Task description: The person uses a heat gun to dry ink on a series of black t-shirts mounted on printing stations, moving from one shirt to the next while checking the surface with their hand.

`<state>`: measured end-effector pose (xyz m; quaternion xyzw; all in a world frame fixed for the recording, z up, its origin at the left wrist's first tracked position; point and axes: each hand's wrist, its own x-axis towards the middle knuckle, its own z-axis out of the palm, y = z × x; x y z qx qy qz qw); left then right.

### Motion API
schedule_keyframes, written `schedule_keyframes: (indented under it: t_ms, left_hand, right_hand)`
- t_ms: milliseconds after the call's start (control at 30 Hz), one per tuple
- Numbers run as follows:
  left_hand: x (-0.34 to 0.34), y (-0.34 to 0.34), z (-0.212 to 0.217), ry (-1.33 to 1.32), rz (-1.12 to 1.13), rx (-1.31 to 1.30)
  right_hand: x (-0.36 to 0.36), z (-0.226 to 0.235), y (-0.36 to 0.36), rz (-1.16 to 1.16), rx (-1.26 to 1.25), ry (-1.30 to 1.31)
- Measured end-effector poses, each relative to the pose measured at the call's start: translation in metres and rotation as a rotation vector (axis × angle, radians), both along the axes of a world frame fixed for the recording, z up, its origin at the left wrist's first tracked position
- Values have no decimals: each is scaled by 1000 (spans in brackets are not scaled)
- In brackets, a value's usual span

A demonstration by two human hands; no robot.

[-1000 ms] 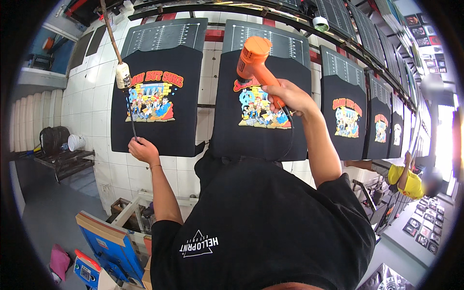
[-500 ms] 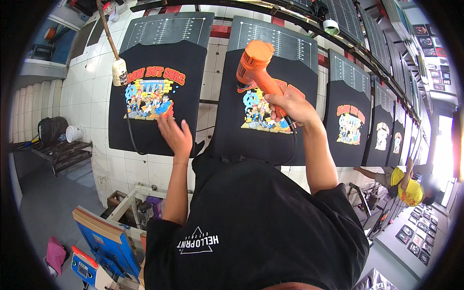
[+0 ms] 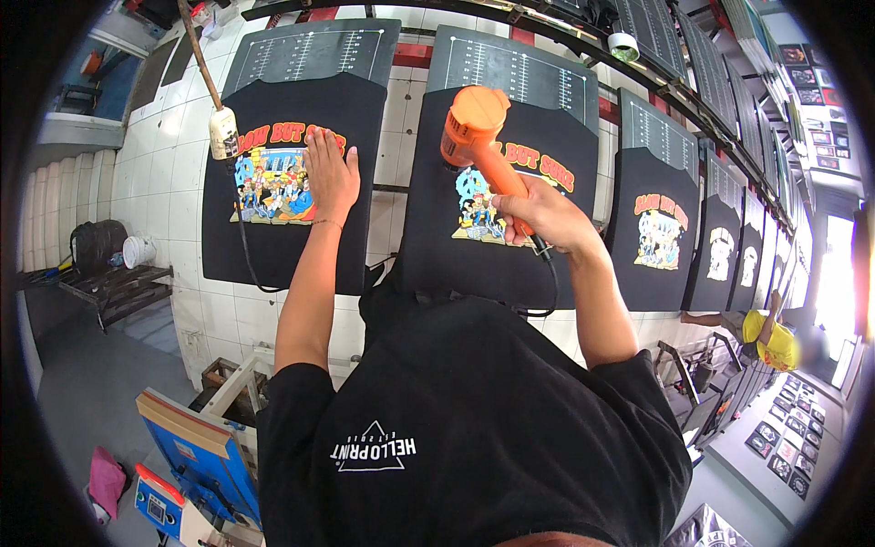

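Observation:
My right hand (image 3: 547, 217) is wrapped around the handle of an orange heat gun (image 3: 488, 137), with its nozzle held over the colourful print on a black T-shirt (image 3: 428, 219). That shirt lies on a grey printing board (image 3: 519, 68). Fingers stretched out, my left hand (image 3: 332, 178) lies over the right side of the print on another black T-shirt (image 3: 292, 260) to the left. A dark cord runs from the heat gun's handle down past my body.
A cream power socket (image 3: 222, 135) hangs from a brown rod at the left, its cable crossing the left shirt. More printed shirts (image 3: 656, 228) line up rightward on boards. A blue heat press (image 3: 196, 465) stands lower left. Someone in a yellow shirt (image 3: 768, 342) is at far right.
My left hand has moved up from the print's lower edge onto its right side. The heat gun has shifted slightly, its nozzle now lower over the middle shirt's print.

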<state>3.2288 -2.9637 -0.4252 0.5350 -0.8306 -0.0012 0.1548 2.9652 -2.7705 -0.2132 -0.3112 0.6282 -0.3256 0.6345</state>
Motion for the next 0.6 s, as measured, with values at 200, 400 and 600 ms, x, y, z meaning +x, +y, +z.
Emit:
schedule_keyframes:
  t_ms: [200, 400, 600]
  left_hand:
    - [5, 9, -2, -8, -21, 2]
    - [6, 23, 5, -5, -47, 35]
    - [7, 35, 4, 12, -97, 36]
  right_hand:
    - [3, 4, 0, 30, 36, 10]
    - [3, 5, -2, 27, 35, 13]
    - [-10, -1, -14, -16, 21, 65]
